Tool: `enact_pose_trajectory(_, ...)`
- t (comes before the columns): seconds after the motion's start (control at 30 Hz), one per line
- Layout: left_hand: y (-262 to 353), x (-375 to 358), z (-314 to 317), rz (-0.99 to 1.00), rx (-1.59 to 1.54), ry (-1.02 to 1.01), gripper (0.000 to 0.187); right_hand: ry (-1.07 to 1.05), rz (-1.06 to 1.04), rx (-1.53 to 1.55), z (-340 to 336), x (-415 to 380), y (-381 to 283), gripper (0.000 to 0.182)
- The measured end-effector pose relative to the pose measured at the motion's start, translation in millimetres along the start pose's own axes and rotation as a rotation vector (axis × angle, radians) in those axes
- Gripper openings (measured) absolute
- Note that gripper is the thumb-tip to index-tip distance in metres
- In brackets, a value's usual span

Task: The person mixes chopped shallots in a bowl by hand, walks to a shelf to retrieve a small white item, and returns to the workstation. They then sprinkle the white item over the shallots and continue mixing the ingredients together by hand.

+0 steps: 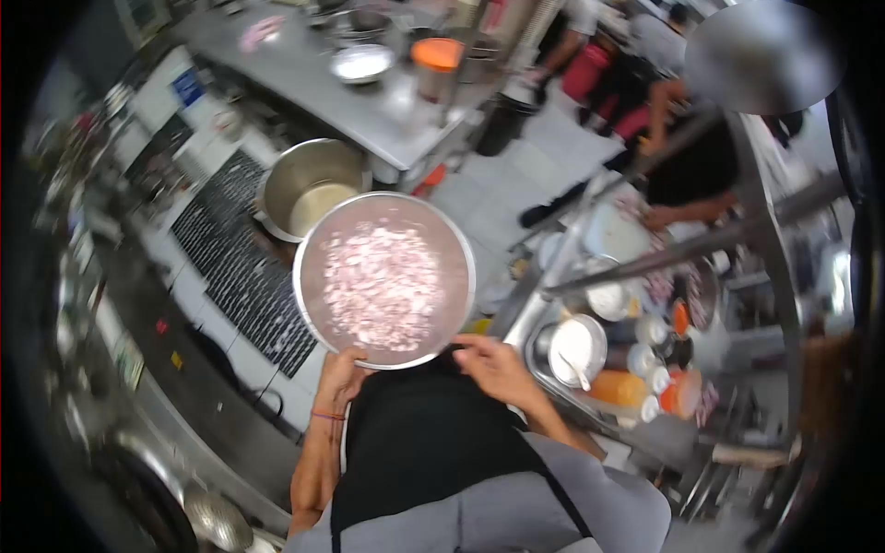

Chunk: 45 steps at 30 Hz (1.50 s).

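A wide metal bowl [452,263] is held in front of my black apron, with its open top facing me. Small pale pink chopped pieces [383,286] cover its bottom; blur hides exactly what they are. My left hand [341,376] grips the lower left of the rim, thumb on the near side. At the lower right, my right hand [493,369] has its fingers on the rim, partly hidden under it. Just beyond the bowl's upper left side stands a large deep metal pot [277,198] with pale contents at the bottom.
A steel table [369,120] at the back bears an orange-lidded container [437,60] and bowls. To the right, a rack holds a white-filled pot [576,350] and several jars. Co-workers stand at upper right. A black slatted mat [235,258] lies on the tiled floor; a steel counter runs left.
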State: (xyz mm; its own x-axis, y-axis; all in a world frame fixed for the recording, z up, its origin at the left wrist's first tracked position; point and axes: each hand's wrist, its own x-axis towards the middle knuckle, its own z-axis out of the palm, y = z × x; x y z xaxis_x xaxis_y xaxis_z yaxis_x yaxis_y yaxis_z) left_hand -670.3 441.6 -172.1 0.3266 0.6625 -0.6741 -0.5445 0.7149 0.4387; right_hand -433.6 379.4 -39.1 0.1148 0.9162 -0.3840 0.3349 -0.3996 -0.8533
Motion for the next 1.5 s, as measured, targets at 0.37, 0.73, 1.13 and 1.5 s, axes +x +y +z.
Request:
enact_pose_trajectory(0.37, 33, 51, 25, -0.177, 0.184, -0.079, 0.049, 0.157, 0.061, -0.062, 6, 57, 2, 0.031)
enact_pose_trajectory(0.73, 72, 190, 180, -0.339, 0.440, -0.149, 0.044, 0.391, 0.054, 0.187, -79, 135, 2, 0.029)
enact_pose_trajectory(1.13, 20, 376, 357, -0.413, 0.508, -0.270, 0.028, 0.735, 0.265, 0.146, -171, 154, -5, 0.028)
enact_pose_trajectory(1.5, -50, 473, 387, -0.539, 0.375, -0.269, 0.036, 1.408, 0.169, 0.504, -235, 210, 70, 0.032)
